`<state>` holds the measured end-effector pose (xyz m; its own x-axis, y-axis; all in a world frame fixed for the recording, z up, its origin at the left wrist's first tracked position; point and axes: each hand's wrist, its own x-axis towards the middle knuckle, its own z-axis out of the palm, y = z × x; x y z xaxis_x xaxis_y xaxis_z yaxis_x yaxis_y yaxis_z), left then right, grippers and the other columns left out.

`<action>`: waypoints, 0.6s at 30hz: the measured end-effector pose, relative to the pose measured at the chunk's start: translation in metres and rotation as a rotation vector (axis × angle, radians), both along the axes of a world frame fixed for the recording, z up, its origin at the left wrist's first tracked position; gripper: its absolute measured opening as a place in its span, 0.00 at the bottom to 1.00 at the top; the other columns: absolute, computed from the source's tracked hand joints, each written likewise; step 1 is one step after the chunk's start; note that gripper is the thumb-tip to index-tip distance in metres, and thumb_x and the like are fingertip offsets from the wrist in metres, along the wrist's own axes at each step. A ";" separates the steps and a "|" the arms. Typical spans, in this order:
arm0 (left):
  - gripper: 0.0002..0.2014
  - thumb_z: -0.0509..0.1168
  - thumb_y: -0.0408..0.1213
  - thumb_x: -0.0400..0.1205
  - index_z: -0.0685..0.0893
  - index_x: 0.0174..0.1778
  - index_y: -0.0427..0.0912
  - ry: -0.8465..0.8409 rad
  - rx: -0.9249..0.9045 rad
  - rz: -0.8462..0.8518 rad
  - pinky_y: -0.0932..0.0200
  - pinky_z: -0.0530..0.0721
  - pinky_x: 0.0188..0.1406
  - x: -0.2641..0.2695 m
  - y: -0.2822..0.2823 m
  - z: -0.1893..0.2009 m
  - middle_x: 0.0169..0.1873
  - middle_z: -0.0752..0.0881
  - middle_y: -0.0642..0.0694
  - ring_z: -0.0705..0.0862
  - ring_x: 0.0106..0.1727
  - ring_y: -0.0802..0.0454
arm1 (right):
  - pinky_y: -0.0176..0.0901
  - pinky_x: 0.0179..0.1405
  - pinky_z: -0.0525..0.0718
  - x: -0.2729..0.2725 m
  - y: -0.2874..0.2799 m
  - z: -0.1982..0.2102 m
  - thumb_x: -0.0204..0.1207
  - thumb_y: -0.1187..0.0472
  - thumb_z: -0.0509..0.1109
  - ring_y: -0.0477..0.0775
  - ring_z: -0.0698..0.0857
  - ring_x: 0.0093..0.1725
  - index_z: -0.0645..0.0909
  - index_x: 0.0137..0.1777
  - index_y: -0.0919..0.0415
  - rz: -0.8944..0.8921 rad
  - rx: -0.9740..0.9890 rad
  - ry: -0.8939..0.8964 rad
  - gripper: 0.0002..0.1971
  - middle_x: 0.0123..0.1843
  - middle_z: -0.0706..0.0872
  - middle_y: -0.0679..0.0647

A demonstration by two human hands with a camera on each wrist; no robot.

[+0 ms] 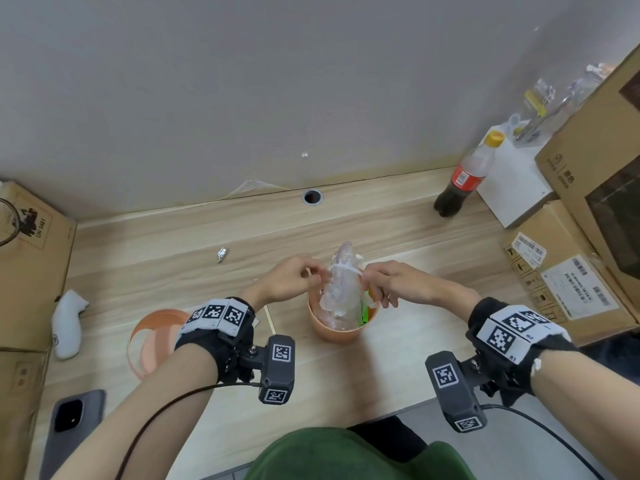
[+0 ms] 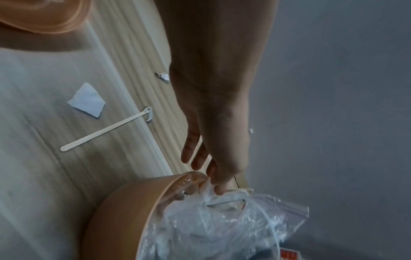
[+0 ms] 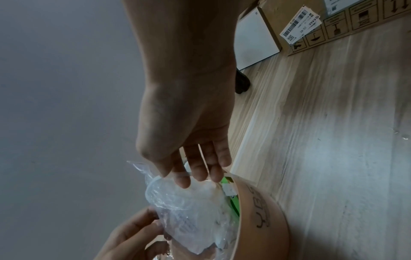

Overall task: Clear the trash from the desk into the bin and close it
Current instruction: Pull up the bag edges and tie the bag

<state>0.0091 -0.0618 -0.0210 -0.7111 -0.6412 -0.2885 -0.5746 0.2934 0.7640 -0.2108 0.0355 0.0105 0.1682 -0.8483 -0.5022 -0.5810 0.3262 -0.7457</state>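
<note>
A small orange bin [image 1: 334, 332] stands mid-desk with a crumpled clear plastic bag [image 1: 341, 285] sticking up out of it. A white strip [image 1: 346, 269] runs across the bag's neck. My left hand [image 1: 313, 276] pinches the strip's left end and my right hand [image 1: 369, 282] pinches its right end. In the left wrist view the left hand [image 2: 220, 186] grips white plastic at the bin [image 2: 124, 211] rim. On the desk lie a foil ball [image 1: 222, 253], a wooden stick [image 2: 104, 130] and a paper scrap [image 2: 87, 100]. The orange lid [image 1: 152, 341] lies to the left.
A cola bottle [image 1: 460, 181] and a white box [image 1: 512, 188] stand at the back right, with cardboard boxes [image 1: 568, 278] along the right. Another carton [image 1: 31, 244] and a white object [image 1: 67, 323] sit left. A phone [image 1: 74, 424] lies near the front edge.
</note>
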 end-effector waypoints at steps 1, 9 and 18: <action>0.09 0.64 0.29 0.82 0.87 0.52 0.44 0.055 0.087 0.083 0.73 0.76 0.38 0.002 0.000 0.000 0.39 0.81 0.56 0.79 0.37 0.67 | 0.43 0.33 0.78 0.000 0.000 0.002 0.84 0.58 0.57 0.46 0.80 0.29 0.80 0.42 0.60 0.013 -0.008 0.007 0.13 0.30 0.80 0.51; 0.08 0.68 0.29 0.80 0.81 0.54 0.36 0.092 0.359 0.221 0.65 0.83 0.33 0.014 -0.001 0.005 0.40 0.82 0.45 0.81 0.35 0.50 | 0.41 0.32 0.77 -0.001 0.004 0.014 0.83 0.59 0.60 0.47 0.79 0.31 0.79 0.36 0.57 0.199 0.015 0.039 0.13 0.30 0.79 0.48; 0.14 0.76 0.29 0.73 0.81 0.50 0.42 0.064 0.250 0.269 0.61 0.81 0.29 0.009 0.002 -0.020 0.36 0.76 0.50 0.76 0.30 0.53 | 0.43 0.34 0.78 0.010 0.008 0.001 0.82 0.55 0.62 0.47 0.81 0.32 0.81 0.37 0.51 0.185 0.026 0.089 0.12 0.30 0.79 0.45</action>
<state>0.0183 -0.0595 -0.0413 -0.5488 -0.7227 -0.4202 -0.5542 -0.0618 0.8301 -0.2003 0.0433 0.0117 0.2740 -0.7934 -0.5435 -0.6957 0.2267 -0.6816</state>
